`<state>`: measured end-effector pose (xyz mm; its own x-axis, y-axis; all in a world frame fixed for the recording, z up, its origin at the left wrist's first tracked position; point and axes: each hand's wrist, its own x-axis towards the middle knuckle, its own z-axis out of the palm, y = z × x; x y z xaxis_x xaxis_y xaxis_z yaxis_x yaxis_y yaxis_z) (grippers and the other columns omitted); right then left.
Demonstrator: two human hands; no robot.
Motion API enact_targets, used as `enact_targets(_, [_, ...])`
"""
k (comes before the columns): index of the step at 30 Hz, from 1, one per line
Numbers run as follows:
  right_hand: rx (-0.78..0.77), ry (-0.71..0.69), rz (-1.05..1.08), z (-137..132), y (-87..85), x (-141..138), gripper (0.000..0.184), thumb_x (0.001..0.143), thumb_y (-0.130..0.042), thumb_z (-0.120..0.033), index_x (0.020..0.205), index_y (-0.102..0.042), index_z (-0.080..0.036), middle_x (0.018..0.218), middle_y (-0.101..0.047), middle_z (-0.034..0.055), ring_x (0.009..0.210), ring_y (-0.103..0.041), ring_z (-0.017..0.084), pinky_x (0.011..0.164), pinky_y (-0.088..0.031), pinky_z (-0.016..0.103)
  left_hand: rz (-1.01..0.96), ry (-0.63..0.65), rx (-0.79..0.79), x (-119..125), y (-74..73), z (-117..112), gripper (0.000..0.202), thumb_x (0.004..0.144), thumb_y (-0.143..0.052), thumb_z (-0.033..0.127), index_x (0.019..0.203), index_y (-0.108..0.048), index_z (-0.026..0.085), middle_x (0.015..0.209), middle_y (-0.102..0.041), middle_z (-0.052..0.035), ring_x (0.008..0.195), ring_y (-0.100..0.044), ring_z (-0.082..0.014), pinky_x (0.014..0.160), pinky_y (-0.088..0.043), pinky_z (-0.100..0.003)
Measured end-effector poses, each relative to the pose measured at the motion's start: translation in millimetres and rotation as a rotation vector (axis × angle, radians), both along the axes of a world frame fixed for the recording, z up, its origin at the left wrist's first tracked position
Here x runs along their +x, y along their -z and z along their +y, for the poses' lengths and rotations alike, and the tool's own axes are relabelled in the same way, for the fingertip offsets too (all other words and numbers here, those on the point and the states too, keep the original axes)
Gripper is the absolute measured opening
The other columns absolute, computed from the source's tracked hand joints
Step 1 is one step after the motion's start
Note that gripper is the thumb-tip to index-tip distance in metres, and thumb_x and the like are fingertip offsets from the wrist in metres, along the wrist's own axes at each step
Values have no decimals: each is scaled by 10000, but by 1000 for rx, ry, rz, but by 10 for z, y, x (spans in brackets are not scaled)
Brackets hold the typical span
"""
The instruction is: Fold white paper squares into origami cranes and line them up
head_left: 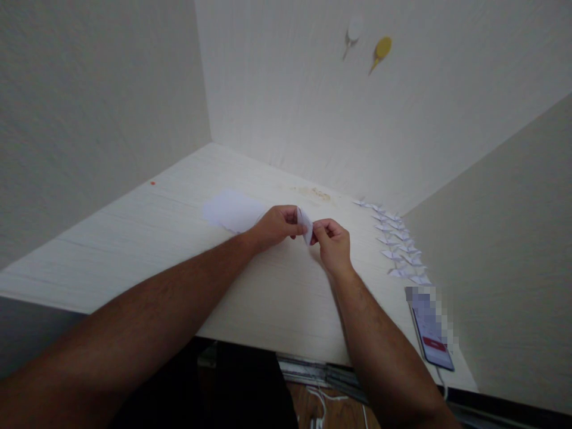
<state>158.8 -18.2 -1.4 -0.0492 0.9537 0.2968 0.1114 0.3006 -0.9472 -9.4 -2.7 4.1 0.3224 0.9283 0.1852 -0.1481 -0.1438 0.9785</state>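
Note:
Above the middle of the table, a small folded piece of white paper (304,224) is held upright between my two hands. My left hand (279,226) pinches it from the left, thumb on the near face and fingers behind. At its lower right edge, my right hand (331,241) grips the paper between thumb and forefinger. White paper sheets (235,210) lie flat just beyond my left wrist. Along the right side of the table stand several small folded paper cranes (393,241) in rows.
A phone (431,333) with a cable attached lies at the table's right edge, its screen partly blurred. Walls enclose the table (268,298) on the left, back and right. A white hook (355,28) and a yellow hook (383,47) are on the back wall.

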Motion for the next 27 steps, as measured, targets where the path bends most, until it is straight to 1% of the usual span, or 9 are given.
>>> enact_targets(4, [63,75,-16,9,22,-13,156,757,-666,-341,820,-611,-210,614,-583,-51,497,-510,98,480,-402,228,105,-29,-32,11,-23,-18,147,649,-754,219,691,-643,132,561,-610,10,507,-536,-90,488,-419,-212])
enact_targets(7, [76,60,-66,21,49,21,112,762,-643,-303,820,-643,-206,617,-583,-45,514,-509,102,500,-411,235,136,-63,-39,13,-32,-21,142,657,-751,217,688,-641,132,551,-615,3,489,-539,-93,469,-422,-210])
enact_targets(10, [84,55,-110,18,48,48,126,761,-651,-302,825,-678,-196,665,-624,-23,545,-524,106,529,-427,243,149,-105,-28,12,-40,-23,150,672,-752,229,699,-644,129,567,-634,-12,490,-549,-94,459,-424,-206])
enact_targets(13, [90,105,-156,5,27,45,159,753,-683,-344,784,-681,-189,726,-664,1,559,-532,106,528,-429,242,157,-84,-17,16,-50,-36,183,683,-763,262,695,-637,131,569,-648,-21,486,-562,-97,452,-430,-202])
enact_targets(15, [100,125,-175,-2,15,35,162,750,-691,-347,760,-677,-185,754,-680,11,574,-546,109,536,-442,243,167,-61,-35,24,-58,-48,198,684,-771,271,684,-631,131,558,-655,-27,472,-569,-98,443,-432,-198])
enact_targets(18, [99,112,-187,-4,8,30,148,754,-689,-331,766,-683,-184,782,-695,18,588,-567,113,555,-467,251,183,-49,-84,32,-67,-59,187,685,-771,258,684,-643,122,565,-674,-50,479,-606,-118,442,-449,-204])
enact_targets(22, [106,102,-202,5,15,41,141,763,-692,-325,797,-700,-189,821,-711,29,620,-595,125,592,-496,268,204,-56,-112,30,-62,-53,178,708,-750,267,704,-673,107,598,-700,-86,546,-676,-171,468,-490,-226])
enact_targets(25, [152,108,-234,3,19,44,127,787,-677,-317,810,-706,-196,839,-716,33,666,-623,139,623,-515,281,201,-59,-123,43,-58,-57,170,722,-733,269,706,-682,108,609,-708,-91,559,-690,-183,474,-501,-231])
enact_targets(27, [219,118,-277,-6,17,41,124,813,-656,-316,825,-709,-205,863,-721,38,723,-646,155,656,-530,294,175,-78,-152,67,-61,-69,173,722,-731,273,701,-677,110,602,-704,-87,559,-693,-186,475,-506,-234])
